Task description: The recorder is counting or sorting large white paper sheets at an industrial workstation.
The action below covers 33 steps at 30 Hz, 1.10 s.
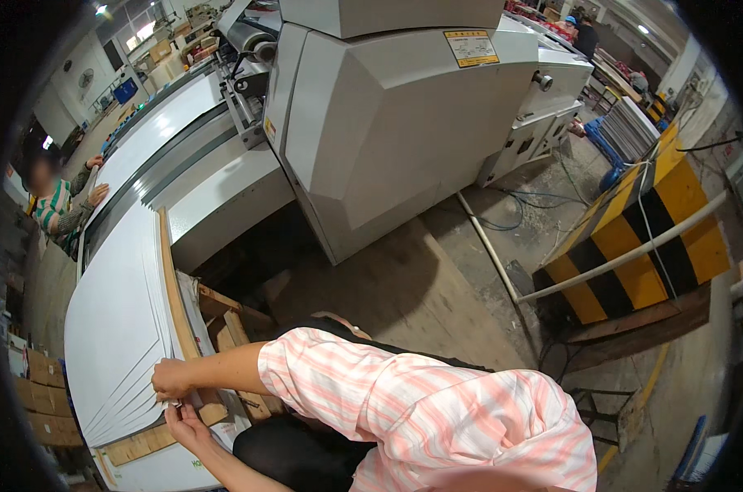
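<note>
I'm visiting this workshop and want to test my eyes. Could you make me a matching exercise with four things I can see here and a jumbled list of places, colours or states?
Things:
1. White sheets
2. Wearer's sleeve
3. Large block
4. Right hand

Descriptions:
A. Yellow and black stripes
B. At the sheets' corner, just above the left hand in the picture
C. Stacked, with edges fanned out near the hands
D. Pink and white stripes

Right pairs: 1-C, 2-D, 3-A, 4-B

The sheets [113, 320] are white, the machine [404, 123] pale grey, the shirt [470, 410] pink-and-white striped, the block [683, 197] black-and-yellow banded.
</note>
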Available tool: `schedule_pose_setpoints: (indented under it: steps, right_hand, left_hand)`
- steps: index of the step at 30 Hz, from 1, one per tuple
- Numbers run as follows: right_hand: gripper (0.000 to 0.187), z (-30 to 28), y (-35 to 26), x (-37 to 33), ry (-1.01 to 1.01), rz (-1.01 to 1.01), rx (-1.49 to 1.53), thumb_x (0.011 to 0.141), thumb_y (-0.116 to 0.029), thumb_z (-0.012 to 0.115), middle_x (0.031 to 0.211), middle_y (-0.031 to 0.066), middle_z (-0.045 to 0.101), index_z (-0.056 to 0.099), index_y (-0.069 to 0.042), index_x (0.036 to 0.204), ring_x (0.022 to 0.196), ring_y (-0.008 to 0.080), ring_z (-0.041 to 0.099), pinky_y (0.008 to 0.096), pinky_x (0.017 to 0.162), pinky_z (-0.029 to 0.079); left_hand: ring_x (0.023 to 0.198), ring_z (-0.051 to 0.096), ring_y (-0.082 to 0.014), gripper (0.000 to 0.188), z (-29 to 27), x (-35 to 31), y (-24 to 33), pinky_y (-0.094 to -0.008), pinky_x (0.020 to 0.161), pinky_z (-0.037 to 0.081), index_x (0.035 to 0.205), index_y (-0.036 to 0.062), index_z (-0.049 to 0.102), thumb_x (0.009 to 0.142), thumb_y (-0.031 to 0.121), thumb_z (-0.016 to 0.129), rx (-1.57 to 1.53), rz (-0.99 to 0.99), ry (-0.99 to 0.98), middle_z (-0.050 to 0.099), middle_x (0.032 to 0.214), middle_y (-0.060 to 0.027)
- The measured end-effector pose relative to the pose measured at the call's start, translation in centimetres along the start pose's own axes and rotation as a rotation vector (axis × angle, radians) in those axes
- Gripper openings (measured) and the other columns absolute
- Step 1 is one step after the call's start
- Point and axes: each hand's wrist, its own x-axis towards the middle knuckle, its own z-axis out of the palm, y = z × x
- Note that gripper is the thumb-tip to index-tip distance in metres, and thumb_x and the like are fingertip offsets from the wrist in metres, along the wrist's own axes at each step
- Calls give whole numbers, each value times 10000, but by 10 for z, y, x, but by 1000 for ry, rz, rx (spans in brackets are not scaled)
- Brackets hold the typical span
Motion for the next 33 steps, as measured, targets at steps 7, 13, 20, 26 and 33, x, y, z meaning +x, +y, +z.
schedule_pose_setpoints:
  steps: [7,13,20,26,33]
  right_hand:
    - [258,-17,-18,-6,56,-350,-17,733,-350,536,777,83,620,653,-121,721,757,296,560,413,645,438]
    - [185,-8,-4,1,105,-212,-116,718,-303,560,732,53,610,652,-145,747,752,266,557,393,639,431]
    - [178,-4,-5,3,106,-184,-136,728,-304,558,728,47,608,643,-148,738,740,265,556,385,631,419]
    - [164,-5,-6,0,210,-204,-75,741,-298,557,717,43,592,637,-155,752,761,252,540,367,659,412]
    - [170,5,-14,9,426,-276,58,701,-283,585,702,61,591,628,-119,694,742,272,538,373,646,429]
  left_hand:
    - [904,517,-193,310,9,-18,24,-285,811,431,1082,45,504,863,263,484,-222,35,68,538,1012,-102]
    - [902,516,-189,376,25,-25,22,-281,802,444,1226,65,405,865,144,471,-175,87,107,497,1092,-114]
    - [956,508,-225,426,10,-12,15,-305,807,452,1268,56,341,855,84,445,-117,71,39,451,1161,-134]
    - [951,500,-243,351,41,-31,19,-348,842,448,1172,-4,401,862,147,468,-3,85,206,450,1139,-146]
    - [906,516,-217,281,9,-13,19,-338,817,459,997,-56,464,859,187,491,-191,18,124,495,1009,-131]
